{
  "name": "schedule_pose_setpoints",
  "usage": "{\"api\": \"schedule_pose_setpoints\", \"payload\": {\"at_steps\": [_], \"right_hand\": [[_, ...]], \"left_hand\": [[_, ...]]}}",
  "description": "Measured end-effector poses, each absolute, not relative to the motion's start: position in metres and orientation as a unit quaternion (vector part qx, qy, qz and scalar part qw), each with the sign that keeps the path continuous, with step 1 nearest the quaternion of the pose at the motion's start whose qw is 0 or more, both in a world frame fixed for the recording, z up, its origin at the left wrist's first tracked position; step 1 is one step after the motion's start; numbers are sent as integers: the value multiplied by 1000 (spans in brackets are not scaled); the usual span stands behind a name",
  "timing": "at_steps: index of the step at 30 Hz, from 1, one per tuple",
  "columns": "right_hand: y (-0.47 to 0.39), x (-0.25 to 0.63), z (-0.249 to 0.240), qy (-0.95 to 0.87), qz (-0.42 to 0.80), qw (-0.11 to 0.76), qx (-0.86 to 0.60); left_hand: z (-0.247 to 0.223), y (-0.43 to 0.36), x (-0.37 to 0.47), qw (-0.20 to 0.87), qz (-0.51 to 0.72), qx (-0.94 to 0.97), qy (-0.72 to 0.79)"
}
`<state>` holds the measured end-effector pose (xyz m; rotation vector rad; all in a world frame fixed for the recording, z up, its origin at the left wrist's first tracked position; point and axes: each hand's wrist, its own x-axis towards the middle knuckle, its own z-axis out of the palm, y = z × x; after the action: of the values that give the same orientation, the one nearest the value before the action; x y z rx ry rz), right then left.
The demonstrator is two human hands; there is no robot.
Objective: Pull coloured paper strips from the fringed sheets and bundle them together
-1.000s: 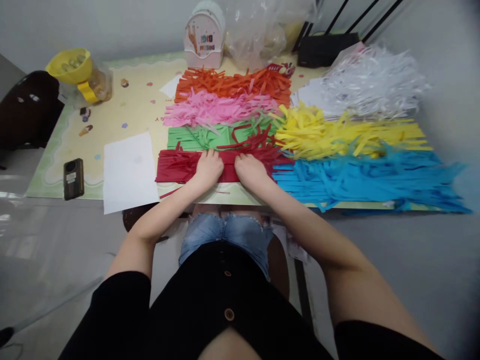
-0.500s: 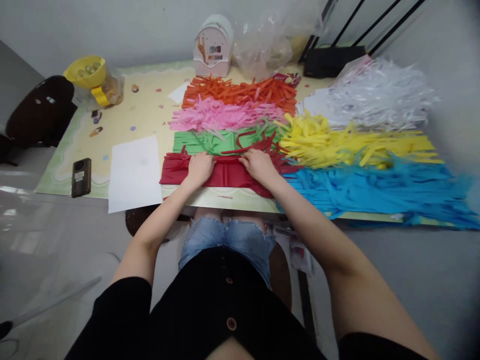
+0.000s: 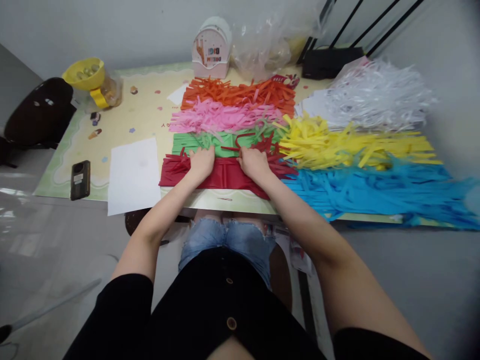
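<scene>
A sheet of red fringed tissue paper (image 3: 224,174) lies across the table's front edge, with a smooth, uncut, creased middle. On the left part of its upper edge rests my left hand (image 3: 201,162), fingers stretched out and apart, tips reaching over green fringed paper (image 3: 183,144). My right hand (image 3: 254,162) lies palm down opposite, thumb and forefinger apart over the same edge. A bent red strip (image 3: 230,148) sits by its fingertips. The undersides of both hands are hidden.
Pink (image 3: 210,116), orange (image 3: 240,92), yellow (image 3: 352,145), blue (image 3: 367,187) and white (image 3: 378,97) fringed papers cover the table's back and right. At left are a white sheet (image 3: 133,175), a phone (image 3: 80,180) and a yellow bowl (image 3: 84,75).
Both hands have slid slightly away from me over the red paper's upper edge, and the left fingers have straightened. The red band between the hands looks flatter. The view has shifted a little.
</scene>
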<state>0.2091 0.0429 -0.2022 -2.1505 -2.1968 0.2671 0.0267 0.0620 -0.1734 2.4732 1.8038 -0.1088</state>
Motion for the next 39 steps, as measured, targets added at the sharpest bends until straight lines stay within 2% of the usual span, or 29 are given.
{"api": "schedule_pose_setpoints", "payload": {"at_steps": [3,7,10,15,21,30,39], "right_hand": [[38,205,-194,-716,68,34,-694],[26,195,-189,-781,45,39,-622],[19,193,-194,-817,57,22,-574],[17,203,-200,-796,50,-1,-604],[21,204,-196,-790,46,-6,-611],[35,206,-196,-784,58,-8,-618],[51,200,-198,-759,76,-26,-646]], "left_hand": [[-177,51,31,-20,-22,869,494],[-178,41,35,-2,-71,898,434],[-172,35,34,4,-95,888,450],[-162,35,29,9,-111,869,482],[-174,39,40,-12,-57,874,482],[-181,68,29,75,-49,845,528],[-166,78,47,102,-73,804,581]]}}
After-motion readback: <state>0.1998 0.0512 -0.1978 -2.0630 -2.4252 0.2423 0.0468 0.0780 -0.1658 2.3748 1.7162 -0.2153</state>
